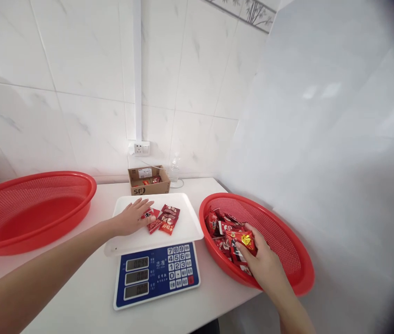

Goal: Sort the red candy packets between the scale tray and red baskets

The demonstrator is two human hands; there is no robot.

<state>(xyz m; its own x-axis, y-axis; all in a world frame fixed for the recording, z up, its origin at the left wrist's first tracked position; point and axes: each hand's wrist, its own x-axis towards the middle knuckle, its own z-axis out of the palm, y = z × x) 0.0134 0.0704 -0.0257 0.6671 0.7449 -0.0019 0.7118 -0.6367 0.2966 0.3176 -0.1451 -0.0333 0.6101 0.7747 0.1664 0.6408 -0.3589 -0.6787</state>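
Observation:
My left hand (134,217) is stretched over the white scale tray (188,222), fingers extended, its thumb at a red snack packet (154,224). Beside it on the tray lies another red snack packet (169,218). Below the tray, the scale's blue panel (158,273) shows its displays and number keys. At the right, my right hand (261,255) is inside a red plastic basket (280,236), its fingers closed on a red packet with a gold patch (240,240). More red packets (222,227) lie under and around that hand.
A second red basket (57,218) stands at the left. At the back are a small cardboard box (155,188) with some red packets in it and a clear plastic bottle (174,168). Tiled wall and a socket (141,148) rise behind the white table (85,278).

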